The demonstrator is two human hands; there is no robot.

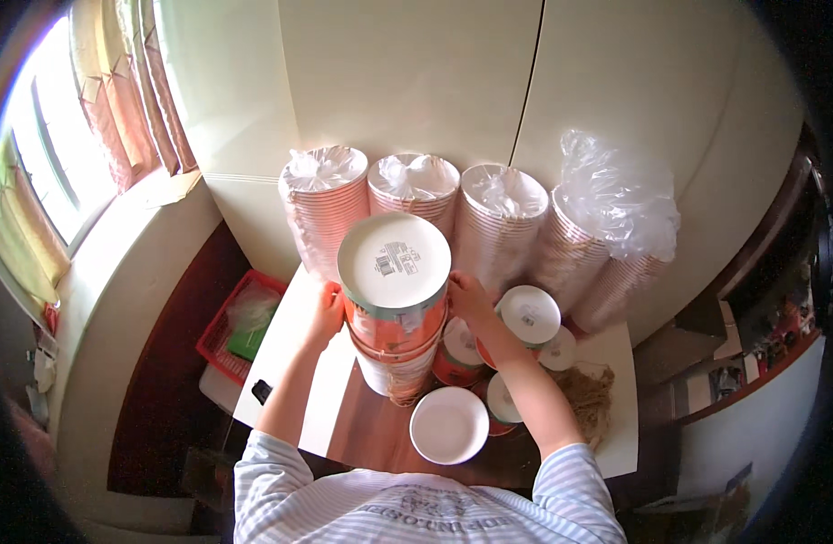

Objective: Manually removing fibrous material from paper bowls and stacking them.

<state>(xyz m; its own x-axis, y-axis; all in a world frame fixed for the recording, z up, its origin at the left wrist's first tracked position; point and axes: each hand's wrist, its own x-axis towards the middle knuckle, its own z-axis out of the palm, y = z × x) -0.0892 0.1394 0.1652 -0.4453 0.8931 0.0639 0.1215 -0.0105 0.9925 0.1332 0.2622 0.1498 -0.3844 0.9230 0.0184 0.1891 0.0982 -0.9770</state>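
A large paper bucket (397, 334) with an orange and green side stands upside down, its round white base facing up. My left hand (329, 314) grips its left side, and my right hand (469, 297) presses against its right side, most fingertips hidden behind it. Directly below are more nested paper buckets (380, 374); whether the top one touches them fully I cannot tell. Brownish string (405, 395) hangs at the front of this stack. An empty white bowl (448, 426) sits nearest me. Beside my right forearm are upturned smaller paper tubs (529, 315) with white bases.
Several tall stacks of paper buckets (504, 213) in clear plastic bags line the table's back by the wall. Loose twine (590, 399) lies at the right of the white and brown table (294, 363). A red basket (219, 331) and a small black object (261, 391) are at left.
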